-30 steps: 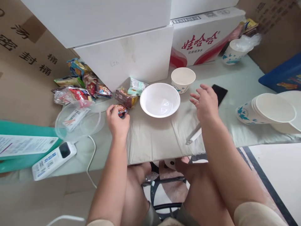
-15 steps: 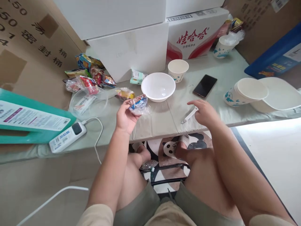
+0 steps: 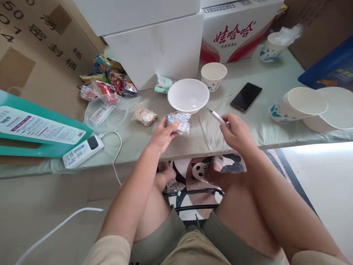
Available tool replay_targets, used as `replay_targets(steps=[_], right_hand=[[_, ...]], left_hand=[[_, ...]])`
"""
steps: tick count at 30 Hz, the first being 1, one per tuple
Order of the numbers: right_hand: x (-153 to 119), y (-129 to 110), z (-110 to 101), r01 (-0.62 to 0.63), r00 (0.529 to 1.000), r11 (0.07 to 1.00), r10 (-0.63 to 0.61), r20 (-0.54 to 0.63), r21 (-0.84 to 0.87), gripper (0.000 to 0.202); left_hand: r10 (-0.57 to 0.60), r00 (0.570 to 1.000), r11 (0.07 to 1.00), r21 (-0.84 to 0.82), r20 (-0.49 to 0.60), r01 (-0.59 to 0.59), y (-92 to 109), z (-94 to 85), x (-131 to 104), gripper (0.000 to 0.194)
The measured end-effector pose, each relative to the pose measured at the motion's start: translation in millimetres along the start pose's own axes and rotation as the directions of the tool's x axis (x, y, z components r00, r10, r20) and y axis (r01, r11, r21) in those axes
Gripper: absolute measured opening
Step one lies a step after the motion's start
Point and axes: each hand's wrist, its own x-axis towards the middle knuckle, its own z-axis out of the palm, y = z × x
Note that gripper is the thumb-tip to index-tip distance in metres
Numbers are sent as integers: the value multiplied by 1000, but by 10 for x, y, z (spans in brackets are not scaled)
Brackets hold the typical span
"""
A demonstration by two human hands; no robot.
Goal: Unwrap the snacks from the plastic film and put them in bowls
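Note:
My left hand [image 3: 162, 133] is closed on a snack packet [image 3: 180, 123] in a shiny clear, blue-tinged wrapper, just in front of the white bowl [image 3: 188, 96]. Between the fingers of my right hand [image 3: 237, 130] is a slim white utility knife [image 3: 219, 117], its narrow metal tip angled up and left toward the bowl. A second snack packet [image 3: 145, 116] lies on the cloth left of my left hand. Behind the bowl rests a pale green packet [image 3: 163, 84]. One paper cup [image 3: 213, 76] stands beside the bowl's right rim.
A black phone [image 3: 246, 96] lies right of the bowl. Stacked paper cups [image 3: 298, 105] lean on a white container [image 3: 340, 106]. At left are a clear plastic lid [image 3: 121, 114], several snack packets [image 3: 111, 82], a power strip [image 3: 82, 151] and a teal jug [image 3: 41, 127]. White boxes [image 3: 154, 51] stand behind.
My right hand has picked up the utility knife from the cloth and raised its tip. My left hand has turned the snack packet over and brought it slightly right.

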Motion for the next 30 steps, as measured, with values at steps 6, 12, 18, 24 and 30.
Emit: replay_targets(steps=[6, 12, 18, 24, 30], right_hand=[[-152, -357, 237, 10, 975, 956, -74, 208, 293, 24], [-8, -277, 626, 85, 988, 922, -128, 90, 377, 25], [79, -199, 754, 330, 938, 894, -346, -2, 305, 28], [79, -99, 798, 415, 907, 866, -418, -53, 280, 32], [37, -22, 690, 381, 922, 885, -385, -38, 269, 30]], left_hand=[[160, 986, 942, 304, -41, -141, -209, -87, 130, 51], [353, 921, 671, 641, 166, -373, -144, -176, 226, 50], [317, 929, 604, 714, 193, -355, -162, -258, 194, 59], [350, 898, 587, 685, 266, -431, -208, -303, 256, 54], [424, 894, 708, 563, 145, -427, -292, -435, 321, 69]])
